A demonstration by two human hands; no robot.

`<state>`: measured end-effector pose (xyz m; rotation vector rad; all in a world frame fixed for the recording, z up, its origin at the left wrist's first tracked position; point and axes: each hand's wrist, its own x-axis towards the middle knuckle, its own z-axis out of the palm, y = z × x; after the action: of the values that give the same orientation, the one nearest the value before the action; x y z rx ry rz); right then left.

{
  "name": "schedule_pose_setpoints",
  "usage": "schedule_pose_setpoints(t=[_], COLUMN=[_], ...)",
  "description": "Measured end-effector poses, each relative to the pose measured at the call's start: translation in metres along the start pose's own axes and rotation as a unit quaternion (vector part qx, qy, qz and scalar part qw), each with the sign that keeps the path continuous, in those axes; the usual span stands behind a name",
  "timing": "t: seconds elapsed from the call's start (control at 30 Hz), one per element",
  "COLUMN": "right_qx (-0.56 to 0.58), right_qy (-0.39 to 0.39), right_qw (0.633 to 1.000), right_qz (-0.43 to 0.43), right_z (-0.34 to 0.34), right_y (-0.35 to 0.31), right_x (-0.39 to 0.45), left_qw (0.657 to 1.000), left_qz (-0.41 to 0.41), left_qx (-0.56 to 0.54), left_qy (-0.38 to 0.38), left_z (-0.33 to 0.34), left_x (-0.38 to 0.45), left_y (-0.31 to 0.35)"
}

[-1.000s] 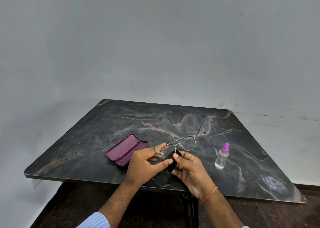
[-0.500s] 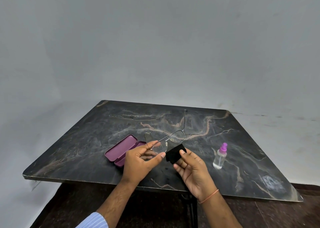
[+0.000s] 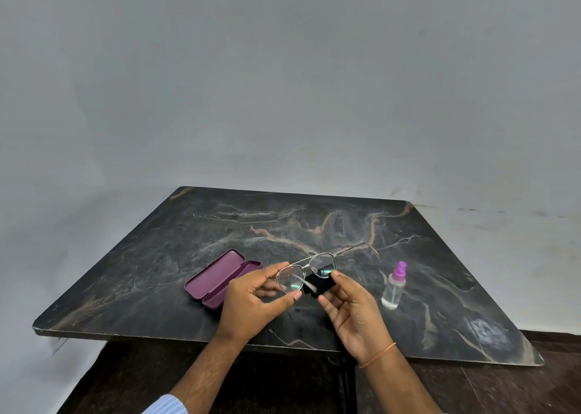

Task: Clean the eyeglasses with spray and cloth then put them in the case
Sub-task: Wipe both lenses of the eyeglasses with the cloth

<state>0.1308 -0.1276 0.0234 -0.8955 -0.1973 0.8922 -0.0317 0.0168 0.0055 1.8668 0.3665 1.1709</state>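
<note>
Your left hand [image 3: 251, 300] pinches the glasses [image 3: 306, 272] by one lens rim, steadying them; your right hand [image 3: 352, 313] pinches the cloth [image 3: 317, 284] to wipe

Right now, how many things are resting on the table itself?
2. The open purple case lies left of the hands; the spray bottle stands to their right. The eyeglasses and black cloth are held above the table.

Open case [image 3: 222, 278] on surface [image 3: 132, 275], left of hands. Glasses [image 3: 306, 273] above surface btwn left hand [image 3: 251, 300] & right hand [image 3: 352, 313]; cloth [image 3: 317, 284] just behind them. Bottle [image 3: 393, 286] upright at right.
</note>
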Motion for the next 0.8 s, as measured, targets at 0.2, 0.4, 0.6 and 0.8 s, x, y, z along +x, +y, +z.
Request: schedule_pose_setpoints(t=[0.2, 0.4, 0.6, 0.8], right_qx=[0.001, -0.011, -0.017, -0.085], right_qy=[0.028, 0.033, 0.024, 0.051], right_qw=[0.999, 0.998, 0.996, 0.995], right_qz=[0.024, 0.049, 0.081, 0.006], right_z=[0.003, 0.007, 0.004, -0.007], right_y=[-0.001, 0.000, -0.006, -0.006], right_x=[0.002, 0.002, 0.000, -0.010], left_qw=[0.999, 0.997, 0.996, 0.996], left_qz=[0.021, 0.037, 0.024, -0.007], left_qx=[0.026, 0.039, 0.054, 0.064], left_qy=[-0.032, -0.061, -0.060, -0.055], left_z=[0.000, 0.000, 0.002, 0.004], left_x=[-0.001, 0.001, 0.001, 0.002], left_y=[0.008, 0.006, -0.001, -0.004])
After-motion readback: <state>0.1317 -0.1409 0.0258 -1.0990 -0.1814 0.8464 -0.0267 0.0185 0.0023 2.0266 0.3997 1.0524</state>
